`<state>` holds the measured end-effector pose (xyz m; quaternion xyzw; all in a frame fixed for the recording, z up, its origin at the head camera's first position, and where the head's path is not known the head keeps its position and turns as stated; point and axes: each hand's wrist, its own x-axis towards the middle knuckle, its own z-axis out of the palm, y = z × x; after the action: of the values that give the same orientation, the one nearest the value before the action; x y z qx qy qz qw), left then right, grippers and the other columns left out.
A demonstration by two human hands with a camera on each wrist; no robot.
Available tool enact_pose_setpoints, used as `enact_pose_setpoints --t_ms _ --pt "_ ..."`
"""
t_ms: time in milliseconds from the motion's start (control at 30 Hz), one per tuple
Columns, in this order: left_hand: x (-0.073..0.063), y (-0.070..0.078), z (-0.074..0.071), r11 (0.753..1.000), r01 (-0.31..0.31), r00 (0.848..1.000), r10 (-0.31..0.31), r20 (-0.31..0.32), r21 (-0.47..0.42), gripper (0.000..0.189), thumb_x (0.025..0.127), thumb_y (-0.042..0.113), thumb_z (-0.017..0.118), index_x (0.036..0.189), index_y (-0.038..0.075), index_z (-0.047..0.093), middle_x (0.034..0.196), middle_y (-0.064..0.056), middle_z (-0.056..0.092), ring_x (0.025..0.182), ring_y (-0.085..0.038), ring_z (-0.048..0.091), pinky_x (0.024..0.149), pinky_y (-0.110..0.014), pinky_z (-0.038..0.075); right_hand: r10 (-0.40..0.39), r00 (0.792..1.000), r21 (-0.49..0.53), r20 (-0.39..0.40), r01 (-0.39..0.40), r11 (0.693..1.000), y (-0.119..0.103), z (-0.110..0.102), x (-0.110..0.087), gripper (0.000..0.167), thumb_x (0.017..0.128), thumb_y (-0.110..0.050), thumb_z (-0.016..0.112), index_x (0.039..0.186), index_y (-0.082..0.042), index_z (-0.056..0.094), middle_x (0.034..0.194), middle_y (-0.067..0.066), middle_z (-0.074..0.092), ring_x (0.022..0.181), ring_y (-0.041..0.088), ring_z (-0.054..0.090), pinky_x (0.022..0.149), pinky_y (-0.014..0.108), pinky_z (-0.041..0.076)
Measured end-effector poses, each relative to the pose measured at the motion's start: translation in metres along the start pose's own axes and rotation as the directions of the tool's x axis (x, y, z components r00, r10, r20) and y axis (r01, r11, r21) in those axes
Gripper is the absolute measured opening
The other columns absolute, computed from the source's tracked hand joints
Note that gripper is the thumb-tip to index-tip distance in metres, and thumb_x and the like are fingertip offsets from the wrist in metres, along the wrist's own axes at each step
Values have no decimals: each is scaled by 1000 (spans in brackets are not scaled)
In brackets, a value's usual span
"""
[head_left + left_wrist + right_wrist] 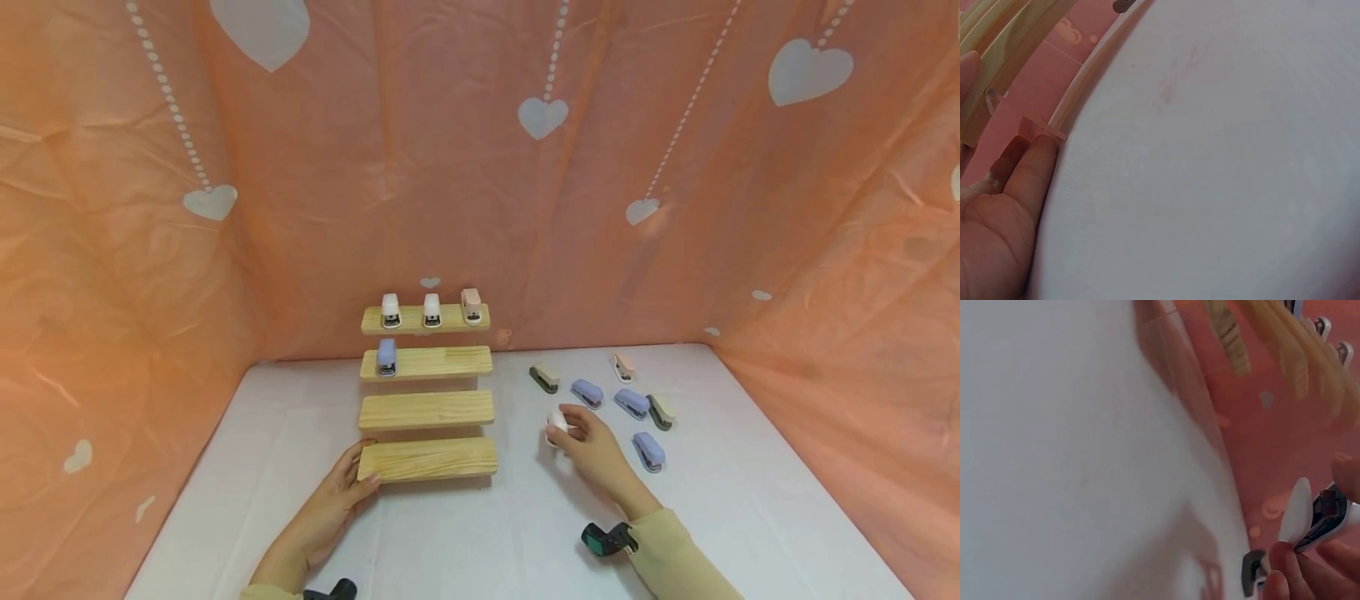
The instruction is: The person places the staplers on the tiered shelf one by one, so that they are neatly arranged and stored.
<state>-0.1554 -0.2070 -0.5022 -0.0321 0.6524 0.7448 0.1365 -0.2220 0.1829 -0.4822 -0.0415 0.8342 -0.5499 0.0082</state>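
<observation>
My left hand (326, 507) grips the left end of the lowest board of a four-tier wooden display rack (438, 460), thumb at the front edge. To the right of the rack, my right hand (600, 457) pinches a small white stapler (556, 423) between thumb and fingers. The right wrist view shows that stapler (1299, 512) side-on, partly covered by the fingers. Along the top board stand two white staplers (391, 310) and one peach stapler (471, 307). A lilac stapler (386, 357) sits at the left of the second board.
Scattered on the white table (525, 533) right of the rack lie three lilac staplers (648, 452), two green staplers (661, 412) and a peach stapler (623, 367). An orange curtain (450, 167) with hearts surrounds the table at the back and sides.
</observation>
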Motion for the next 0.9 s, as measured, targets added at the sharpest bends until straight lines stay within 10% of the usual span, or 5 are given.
enact_pose_setpoints --t_ms 900 --pt "1 -3 -1 1000 -18 1000 18 7 -9 74 94 15 62 153 16 17 160 -18 5 145 -35 11 113 -49 24 -344 938 53 -43 346 937 -78 44 20 52 83 -20 78 127 -2 55 109 7 61 93 20 61 76 31 52"
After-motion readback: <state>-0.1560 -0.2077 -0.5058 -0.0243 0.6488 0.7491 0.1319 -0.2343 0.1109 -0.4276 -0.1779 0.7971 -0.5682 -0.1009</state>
